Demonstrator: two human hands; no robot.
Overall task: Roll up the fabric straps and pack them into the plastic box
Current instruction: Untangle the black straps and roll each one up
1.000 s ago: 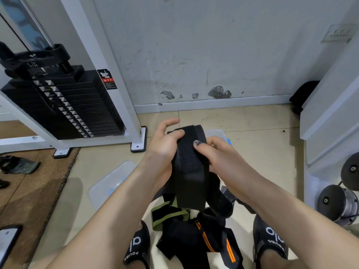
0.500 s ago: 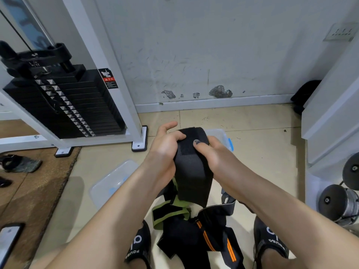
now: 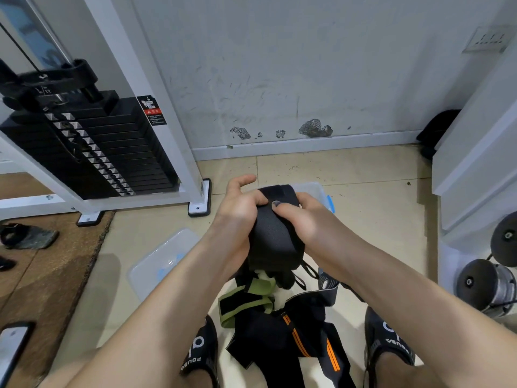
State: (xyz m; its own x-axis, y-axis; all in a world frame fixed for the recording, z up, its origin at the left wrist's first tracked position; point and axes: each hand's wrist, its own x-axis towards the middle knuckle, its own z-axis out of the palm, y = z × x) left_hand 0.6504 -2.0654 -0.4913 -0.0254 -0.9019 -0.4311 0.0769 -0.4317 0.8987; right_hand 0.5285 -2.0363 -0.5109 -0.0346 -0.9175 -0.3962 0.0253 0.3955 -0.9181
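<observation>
Since a second ago the loose tail of the black strap point(image 3: 275, 236) hanging under our hands has grown shorter and the roll at the top thicker, so the winding is advancing and this strap looks nearly ready to pack. Going left to right: the clear lid point(image 3: 162, 261) lies on the floor tiles at the left, apart from everything else. Our left hand point(image 3: 237, 217) curls round the left side of the roll, thumb pressing its top, forefinger sticking out free. Our right hand point(image 3: 305, 219) grips the right side, thumb flat on the front of the strap. Just beyond our hands, on the far side, the plastic box point(image 3: 319, 191) shows only its rim. Near our feet the heap of straps point(image 3: 282, 323), green-edged and orange-striped, waits unrolled.
</observation>
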